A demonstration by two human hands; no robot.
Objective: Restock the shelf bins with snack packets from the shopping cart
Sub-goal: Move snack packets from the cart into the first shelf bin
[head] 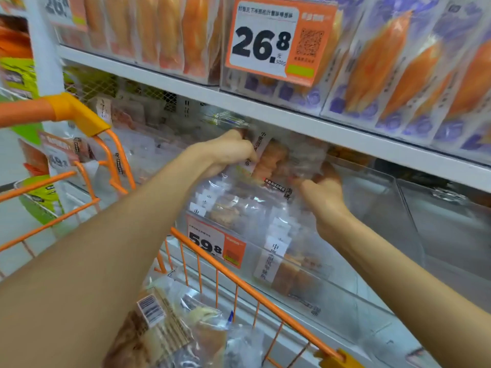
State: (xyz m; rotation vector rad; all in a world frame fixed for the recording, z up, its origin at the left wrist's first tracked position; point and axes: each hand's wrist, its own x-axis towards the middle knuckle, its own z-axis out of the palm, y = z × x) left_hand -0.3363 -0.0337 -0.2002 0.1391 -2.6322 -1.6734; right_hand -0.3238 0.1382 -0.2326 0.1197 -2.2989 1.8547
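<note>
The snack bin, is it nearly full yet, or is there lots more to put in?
Partly. Packets already sit in the clear bin. The left hand and right hand are holding another packet over it. More packets wait in the orange cart.

Glossy clear plastic snack packets [273, 166], transparent plastic bin [372, 197], orange-coated wire cart [239, 282]

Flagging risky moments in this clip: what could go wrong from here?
1. The clear snack packet, held by the left hand and right hand, sits close under the shelf edge and could snag.
2. The bin below already looks full, so packets may spill forward.
</note>
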